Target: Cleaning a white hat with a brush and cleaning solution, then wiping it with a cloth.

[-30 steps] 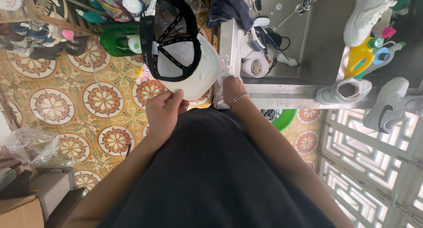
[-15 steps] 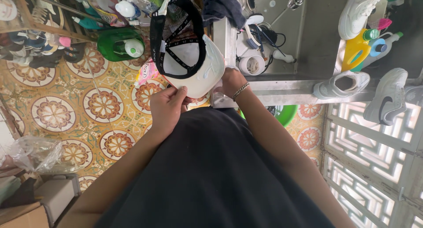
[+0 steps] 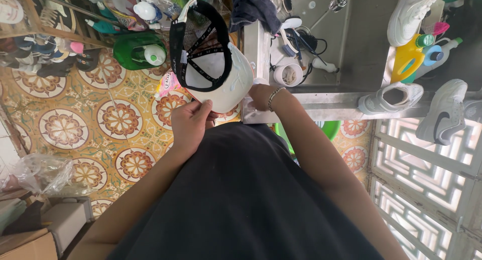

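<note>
I hold a white cap (image 3: 236, 84) with a black mesh back and black inner band, its inside facing up at me. My left hand (image 3: 191, 120) grips its near edge with fingers curled over the rim. My right hand (image 3: 260, 96), with a bracelet on the wrist, is against the cap's right side, partly hidden behind it; what its fingers do is hard to see. The cap hangs over the patterned tile floor just left of a metal sink (image 3: 346, 44).
White sneakers (image 3: 391, 96) sit on the sink's rim and ledge, with a yellow jug (image 3: 407, 59), brushes and a white tub (image 3: 287, 74) nearby. A green watering can (image 3: 138, 51) and shoes lie on the floor at left. A plastic bag (image 3: 37, 172) and boxes sit lower left.
The cap has shifted slightly left and tilted, showing more of its mesh inside. Both hands stay on it.
</note>
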